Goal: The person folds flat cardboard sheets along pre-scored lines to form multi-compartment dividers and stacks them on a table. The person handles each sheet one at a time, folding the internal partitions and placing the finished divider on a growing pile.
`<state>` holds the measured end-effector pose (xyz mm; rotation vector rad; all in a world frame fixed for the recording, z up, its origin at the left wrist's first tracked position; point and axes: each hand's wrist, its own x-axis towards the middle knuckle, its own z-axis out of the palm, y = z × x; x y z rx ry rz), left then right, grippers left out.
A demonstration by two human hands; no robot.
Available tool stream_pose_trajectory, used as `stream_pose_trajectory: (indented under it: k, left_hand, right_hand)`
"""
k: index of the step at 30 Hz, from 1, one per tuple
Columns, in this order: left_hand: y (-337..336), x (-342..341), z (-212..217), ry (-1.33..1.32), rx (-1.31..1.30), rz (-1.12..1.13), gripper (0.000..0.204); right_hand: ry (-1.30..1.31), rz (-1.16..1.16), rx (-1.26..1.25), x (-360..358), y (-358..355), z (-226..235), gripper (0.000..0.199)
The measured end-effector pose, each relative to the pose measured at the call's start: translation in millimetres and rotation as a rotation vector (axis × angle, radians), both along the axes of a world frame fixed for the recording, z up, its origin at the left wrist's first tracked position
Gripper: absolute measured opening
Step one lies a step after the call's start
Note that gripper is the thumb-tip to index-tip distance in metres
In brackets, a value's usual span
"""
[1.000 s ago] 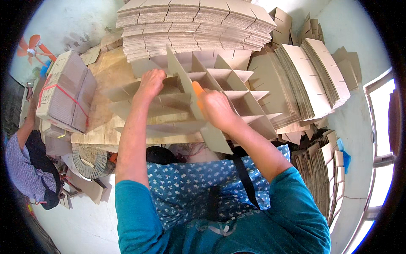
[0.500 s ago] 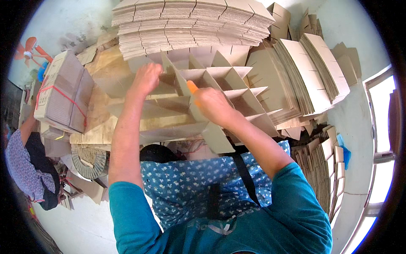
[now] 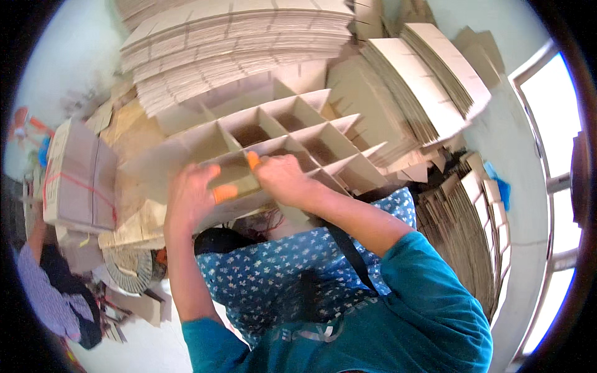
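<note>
A grid of interlocking cardboard divider strips (image 3: 298, 138) stands on the wooden table in front of me, its crossed strips forming open cells. My right hand (image 3: 285, 179) is closed at the near side of the grid, pinching a cardboard strip; an orange cover shows on one of its fingers. At the grid's near left, my left hand (image 3: 189, 194) is blurred by motion. Its orange-covered thumb and finger are apart, and nothing shows between them. The grid's left end is smeared, and my right hand hides part of the near strips.
Tall stacks of slotted cardboard strips (image 3: 242, 46) rise behind the grid; more stacked sheets (image 3: 413, 87) stand at right. On the left is a carton (image 3: 81, 177) tied with red string. A person (image 3: 56, 292) is at far left, near an orange fan (image 3: 28, 124).
My left hand has come down toward me, its closed fingers now apart. The right hand has shifted left and slightly lower. The whole view has turned, and the grid's left strips stand more in line.
</note>
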<state>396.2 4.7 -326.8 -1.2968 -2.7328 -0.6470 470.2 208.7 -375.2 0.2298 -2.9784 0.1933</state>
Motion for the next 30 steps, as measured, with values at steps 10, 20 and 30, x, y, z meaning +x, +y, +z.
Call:
stream_pose_trajectory:
  k: [10, 20, 30]
  left_hand:
    - [-19, 34, -19, -0.049, -0.003, 0.043, 0.042]
    - [-20, 45, -24, 0.089, 0.111, 0.087, 0.049]
    - [-44, 49, -24, 0.063, 0.116, 0.166, 0.047]
  right_hand:
    - [0.575, -0.340, 0.130, 20, 151, 29, 0.024]
    - [-0.098, -0.779, 0.192, 38, 280, 25, 0.044]
    - [0.367, -1.100, -0.104, 39, 279, 47, 0.033]
